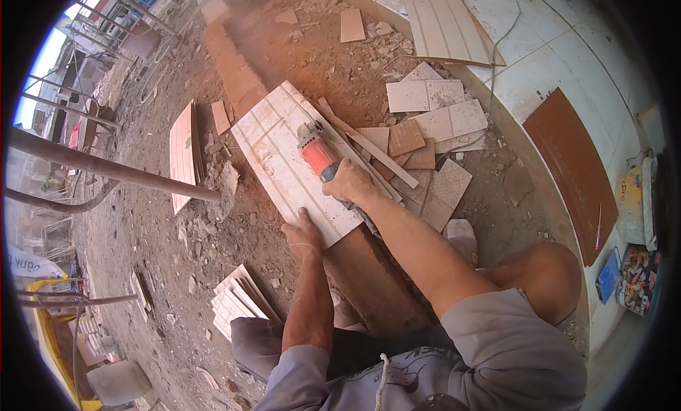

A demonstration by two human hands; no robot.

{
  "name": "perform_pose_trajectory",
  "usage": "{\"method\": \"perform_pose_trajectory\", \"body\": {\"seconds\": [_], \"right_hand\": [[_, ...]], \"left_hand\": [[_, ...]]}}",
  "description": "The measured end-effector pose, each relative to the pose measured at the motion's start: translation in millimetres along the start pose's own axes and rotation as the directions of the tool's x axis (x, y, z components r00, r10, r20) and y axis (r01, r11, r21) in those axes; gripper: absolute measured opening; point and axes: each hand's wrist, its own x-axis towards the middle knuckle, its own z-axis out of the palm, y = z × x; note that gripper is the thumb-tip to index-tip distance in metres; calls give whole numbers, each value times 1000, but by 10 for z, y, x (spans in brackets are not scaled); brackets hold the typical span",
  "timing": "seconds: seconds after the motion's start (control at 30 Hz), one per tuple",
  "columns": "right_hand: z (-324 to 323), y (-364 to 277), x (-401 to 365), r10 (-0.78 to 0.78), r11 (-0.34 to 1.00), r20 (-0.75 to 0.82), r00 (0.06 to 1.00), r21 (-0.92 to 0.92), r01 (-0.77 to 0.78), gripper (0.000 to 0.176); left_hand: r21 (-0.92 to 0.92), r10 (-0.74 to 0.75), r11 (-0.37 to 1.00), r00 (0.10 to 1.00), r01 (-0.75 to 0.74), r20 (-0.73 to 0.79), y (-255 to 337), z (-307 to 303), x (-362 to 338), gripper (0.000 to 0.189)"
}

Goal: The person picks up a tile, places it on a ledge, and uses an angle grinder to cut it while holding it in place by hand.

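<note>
My right hand (350, 182) is wrapped round the rear body of a red and black angle grinder (318, 154). The grinder's metal head lies over a long, light tile (271, 143) with grooved lines along it; whether its disc touches the tile cannot be made out. My left hand (303, 233) grips the tile's near left edge, thumb on top and fingers at the side. Under the tile runs a long brown beam (372, 273), reaching from near my knees towards the far end. Dust hangs in the air beyond the tile.
Broken tile pieces (443, 124) lie to the right of the beam. Stacked tile strips (186, 159) and more cut strips (241, 297) rest on the dirt at left. A metal pole (113, 163) juts in from the left. A brown panel (574, 173) lies on the white ledge.
</note>
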Motion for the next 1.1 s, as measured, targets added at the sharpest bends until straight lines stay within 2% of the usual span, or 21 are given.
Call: {"method": "perform_pose_trajectory", "body": {"seconds": [0.73,1.1], "right_hand": [[-23,42,-92,-9,1000,0,1000,-4,9,76],[-18,55,-106,1,1000,3,1000,-1,-1,75]], "left_hand": [[1,-24,1000,1000,24,6,11,-9,-4,66],[-18,13,1000,1000,-13,-6,-31,7,16,67]]}}
